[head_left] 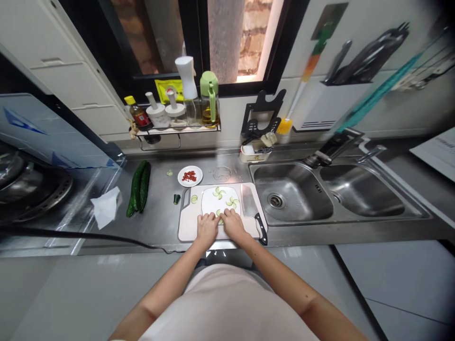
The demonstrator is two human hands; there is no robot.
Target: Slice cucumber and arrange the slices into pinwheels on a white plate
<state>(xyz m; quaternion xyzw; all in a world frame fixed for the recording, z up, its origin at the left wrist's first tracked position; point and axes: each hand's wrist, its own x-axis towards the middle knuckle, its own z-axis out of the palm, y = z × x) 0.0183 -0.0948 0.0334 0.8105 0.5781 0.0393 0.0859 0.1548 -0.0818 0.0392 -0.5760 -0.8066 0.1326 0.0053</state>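
Observation:
A white square plate [209, 199] rests on the pale cutting board [190, 227], with thin green-edged cucumber slices [218, 192] fanned in clusters on it. My left hand [207, 226] and my right hand [232, 223] meet at the plate's near edge, fingers curled and pinching at a cucumber slice between them. Loose slices [194, 199] lie on the board left of the plate. On the board's right side is a knife [262, 228] with a black handle. Behind the board stands a small white plate [180, 176] of chopped red pieces [189, 176].
Two whole cucumbers [140, 188] and a white cloth or tissue [106, 207] lie at left. A cucumber end [176, 199] sits beside the board. The double sink [295, 189] is at right. A condiment rack [177, 129] hangs behind. A dark cable crosses the counter's front left.

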